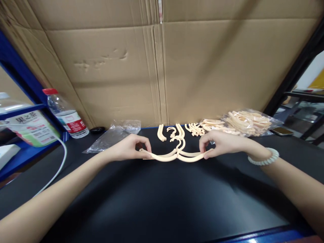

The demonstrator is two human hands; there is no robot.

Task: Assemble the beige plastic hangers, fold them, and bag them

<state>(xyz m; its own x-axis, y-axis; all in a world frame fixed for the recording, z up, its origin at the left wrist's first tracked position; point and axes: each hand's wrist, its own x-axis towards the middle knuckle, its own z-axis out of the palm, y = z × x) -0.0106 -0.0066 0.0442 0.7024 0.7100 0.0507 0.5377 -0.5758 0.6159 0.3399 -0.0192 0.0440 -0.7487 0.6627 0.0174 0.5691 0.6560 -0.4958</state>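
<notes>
A cream plastic folding clothes hanger (165, 159) is spread out above the black table top, its two curved arms meeting at a middle joint and its hook pointing away from me. My left hand (134, 145) pinches the left arm's tip between thumb and fingers. At the opposite tip, my right hand (220, 143) is closed the same way. Just beyond the hanger lie loose cream parts: curved arm pieces (161, 132) on the left, hooks (172, 130) in the middle, and a cluster of small pieces (195, 129) on the right.
At the back right, a clear bag (249, 122) bulges with cream pieces beside a phone (282, 131). A crumpled clear bag (115, 134) lies left, near a red-capped bottle (68, 114). A white cable (63, 153) curves along the left. Cardboard (108, 74) walls the back.
</notes>
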